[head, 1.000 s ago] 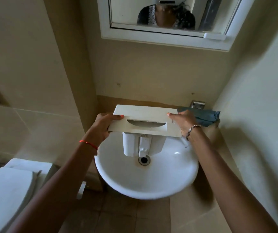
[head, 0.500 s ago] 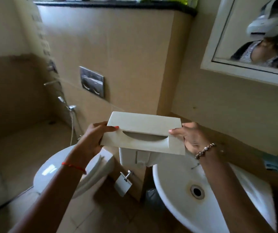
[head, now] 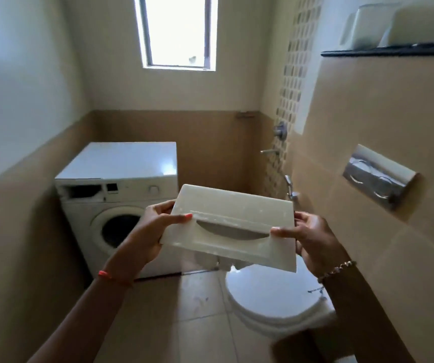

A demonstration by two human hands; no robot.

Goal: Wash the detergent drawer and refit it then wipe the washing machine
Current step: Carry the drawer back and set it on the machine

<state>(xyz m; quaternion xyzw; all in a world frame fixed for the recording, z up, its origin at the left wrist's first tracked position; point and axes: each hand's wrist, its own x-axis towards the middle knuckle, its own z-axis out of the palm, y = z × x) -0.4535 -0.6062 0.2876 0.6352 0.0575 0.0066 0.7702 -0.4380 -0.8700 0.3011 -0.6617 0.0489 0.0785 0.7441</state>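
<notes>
The drawer [head: 232,226] was held mid-frame, front panel toward the camera, above the toilet [head: 273,299]. The left hand [head: 153,231] gripped its left end and the right hand [head: 310,239] its right end, each grip clamped on the panel. The washer [head: 121,184] stood at centre left, its slot [head: 83,191] at the upper left of the front open and empty. Washing looked finished; refitting and wiping remained.

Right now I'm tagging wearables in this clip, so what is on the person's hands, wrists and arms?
The left hand has coral-painted nails and a thin red-orange band at the wrist. The right hand has a beaded metallic bracelet at its wrist. Both forearms are bare, with no sleeves, gloves or rings visible.
</notes>
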